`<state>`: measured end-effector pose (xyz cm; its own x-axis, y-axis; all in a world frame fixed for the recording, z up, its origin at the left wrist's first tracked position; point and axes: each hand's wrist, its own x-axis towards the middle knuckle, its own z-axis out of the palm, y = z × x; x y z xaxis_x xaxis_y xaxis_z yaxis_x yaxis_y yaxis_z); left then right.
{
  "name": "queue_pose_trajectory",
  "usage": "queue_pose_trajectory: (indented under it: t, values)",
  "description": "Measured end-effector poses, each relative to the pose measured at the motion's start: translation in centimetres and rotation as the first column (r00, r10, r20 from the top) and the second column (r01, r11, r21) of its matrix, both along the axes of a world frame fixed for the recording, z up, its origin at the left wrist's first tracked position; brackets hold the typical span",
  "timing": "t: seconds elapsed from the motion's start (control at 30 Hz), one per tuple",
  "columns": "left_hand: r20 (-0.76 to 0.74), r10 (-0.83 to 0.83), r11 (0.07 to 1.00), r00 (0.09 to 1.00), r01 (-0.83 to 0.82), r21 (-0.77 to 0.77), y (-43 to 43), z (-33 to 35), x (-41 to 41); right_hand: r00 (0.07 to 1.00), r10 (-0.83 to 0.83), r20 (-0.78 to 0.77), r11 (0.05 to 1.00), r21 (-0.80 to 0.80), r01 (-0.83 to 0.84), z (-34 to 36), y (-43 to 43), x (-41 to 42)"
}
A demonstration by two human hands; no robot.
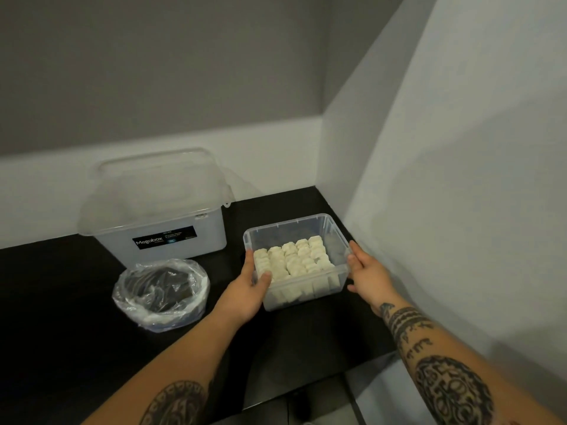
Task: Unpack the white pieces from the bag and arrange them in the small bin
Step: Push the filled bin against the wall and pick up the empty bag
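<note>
Beside bin [288, 221]: left hand [248, 289], right hand [368, 271]

A plain indoor corner, home or small workroom, which one cannot be told: a black table [61, 302] sits against bare grey walls [153, 72] with a white lower band, and a lidded plastic storage box [159, 231] stands far left.

One small bin [287, 223] holds white pieces [294, 259] packed in about five rows, too many and too tightly set to count. One plastic bag [159, 297] and one lidded box [159, 231] sit on one tabletop [61, 317]. Two grips show: left grip [248, 289] and right grip [366, 271].
</note>
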<state>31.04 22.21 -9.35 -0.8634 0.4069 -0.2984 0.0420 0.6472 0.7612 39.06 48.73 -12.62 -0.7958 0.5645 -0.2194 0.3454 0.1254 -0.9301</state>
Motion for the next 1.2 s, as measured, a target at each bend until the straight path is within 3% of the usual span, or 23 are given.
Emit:
queue_pose_trajectory:
  t: [0.07,0.17,0.33,0.8,1.2]
  values:
    - [0.026,-0.057,0.997,0.998,0.055,0.059,-0.7,-0.3,-0.2,1.0,0.009,0.006,1.0,0.019,-0.009,-0.2,0.0,0.1]
    - [-0.009,-0.13,0.991,0.991,0.13,-0.001,-1.2,-1.1,-0.9,1.0,0.021,0.002,0.998,0.061,-0.021,-0.9,0.2,-0.2]
    - [-0.018,-0.086,0.996,0.996,0.086,-0.011,0.1,-1.4,-3.2,1.0,0.016,0.005,0.999,0.039,-0.016,-0.8,0.8,-3.0]
    - [0.073,0.144,0.976,0.987,-0.153,0.154,6.1,-2.2,-15.3,1.0,0.004,-0.025,0.984,-0.179,-0.008,0.4,5.8,-18.3]
    - [0.341,0.307,0.808,0.889,-0.433,0.399,9.3,-3.1,-23.3,0.997,0.082,-0.002,0.997,0.008,-0.082,-0.8,8.6,-27.9]
